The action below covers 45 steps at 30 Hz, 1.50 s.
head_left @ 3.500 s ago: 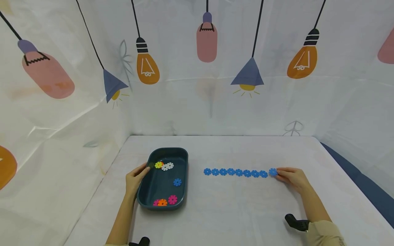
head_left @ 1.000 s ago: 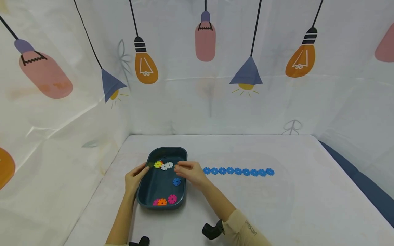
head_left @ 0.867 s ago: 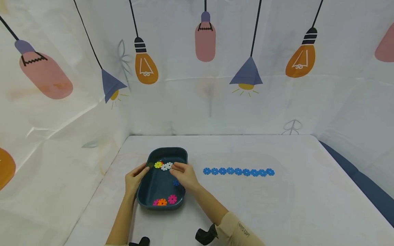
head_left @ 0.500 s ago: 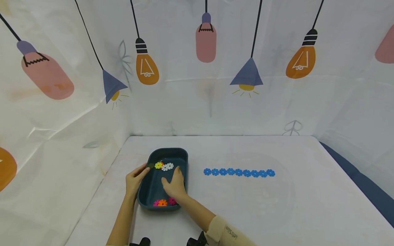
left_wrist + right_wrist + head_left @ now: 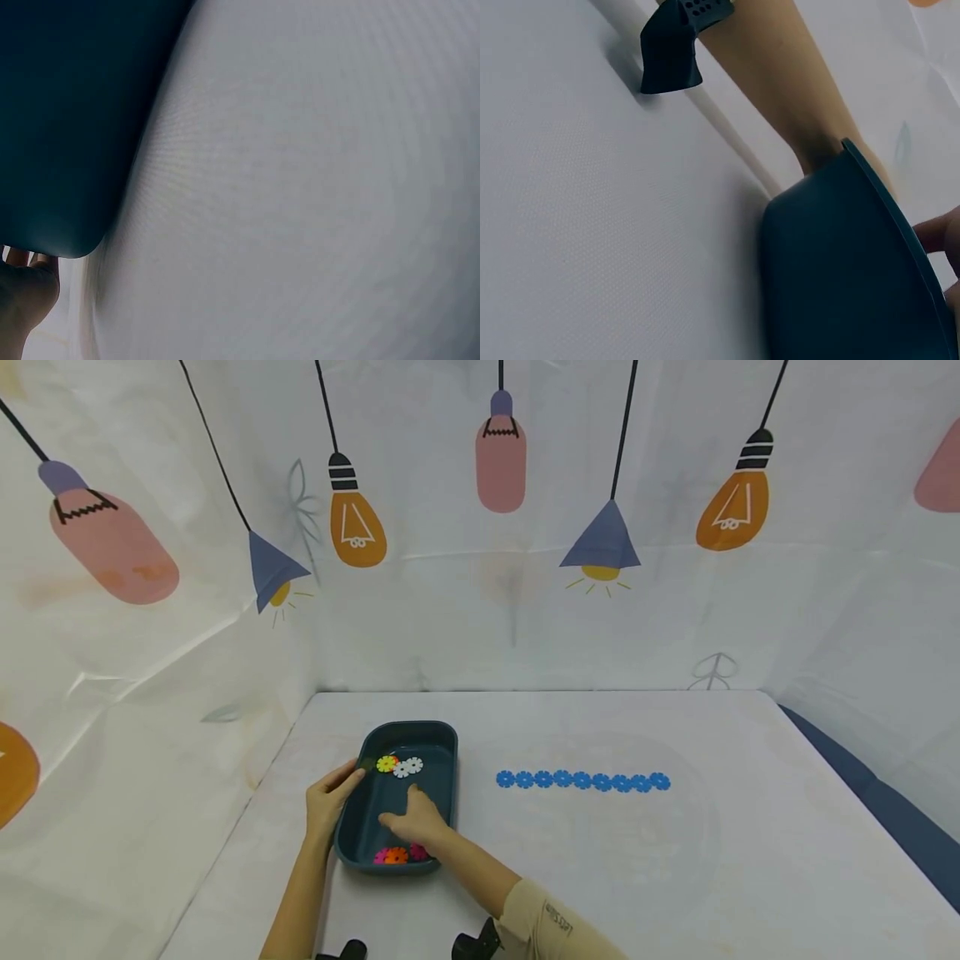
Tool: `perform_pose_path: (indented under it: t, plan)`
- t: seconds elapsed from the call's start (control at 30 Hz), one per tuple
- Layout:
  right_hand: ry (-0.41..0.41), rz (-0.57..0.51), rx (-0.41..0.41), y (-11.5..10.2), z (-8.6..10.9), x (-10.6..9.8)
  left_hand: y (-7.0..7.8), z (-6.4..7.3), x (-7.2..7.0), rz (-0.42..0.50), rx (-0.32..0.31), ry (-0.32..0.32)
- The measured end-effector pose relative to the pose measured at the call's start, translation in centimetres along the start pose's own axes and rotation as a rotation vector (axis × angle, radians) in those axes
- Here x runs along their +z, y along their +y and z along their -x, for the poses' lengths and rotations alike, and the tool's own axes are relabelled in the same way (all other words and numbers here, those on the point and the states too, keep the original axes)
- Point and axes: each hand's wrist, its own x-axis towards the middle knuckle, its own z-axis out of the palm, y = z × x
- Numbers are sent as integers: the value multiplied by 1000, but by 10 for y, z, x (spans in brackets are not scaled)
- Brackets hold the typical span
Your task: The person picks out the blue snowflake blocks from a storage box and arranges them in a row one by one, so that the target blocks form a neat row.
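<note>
A dark teal tray (image 5: 367, 814) sits at the left of the white table. My left hand (image 5: 327, 802) grips its left side, thumb over the rim. Inside the tray is my right hand (image 5: 418, 820), thumb and index finger spread apart. Whatever lies under its palm is hidden. Near the tray's far end are a yellow flower-shaped disc (image 5: 387, 763) and white discs (image 5: 406, 767). An orange disc (image 5: 396, 856) and pink discs (image 5: 381, 857) lie at the near end, one partly covered by my right hand. The right wrist view shows the tray's outer wall (image 5: 840, 277).
Right of the tray, several blue flower discs (image 5: 582, 781) form a row across the table (image 5: 675, 877), touching edge to edge. Black wrist devices (image 5: 477, 942) sit on both forearms. A white sheet printed with lamps (image 5: 450, 635) stands behind and beside the table.
My right hand added a blue disc to the row's right end, then moved left into the tray and down toward its near half. The tray's blue disc is now hidden. My left hand stayed put.
</note>
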Motion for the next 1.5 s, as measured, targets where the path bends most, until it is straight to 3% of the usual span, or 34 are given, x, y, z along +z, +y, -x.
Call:
perform_pose_path:
  t: [0.13,0.23,0.37,0.43,0.53,0.67,0.77,0.97,1.23,1.5]
  plan:
    - [-93,-95,-35,3,-4,-2,1,1,0,-2,-2,-6]
    - [-70,-156,-61,5,-7,-3,3,3,0,-15,-2,-10]
    - [46,-54,-83,6,-11,-3,5,5,0,-29,-2,-11]
    - [56,16,-83,6,-13,-3,4,4,-1,-30,1,-11]
    - [-24,47,-70,3,-14,-2,-6,-3,-2,-14,5,-5]
    - [-173,-4,-60,1,-11,5,-22,-12,-2,-17,12,9]
    - [-256,-25,-66,0,-9,11,-24,-13,-1,-29,22,13]
    - [-347,-57,-101,-1,-7,22,-23,-13,-2,-8,9,4]
    - [-398,-144,-57,0,-3,23,-14,-10,-3,-4,-41,-10]
    - [-355,-246,-60,1,-5,24,-18,-11,-4,-12,-33,-11]
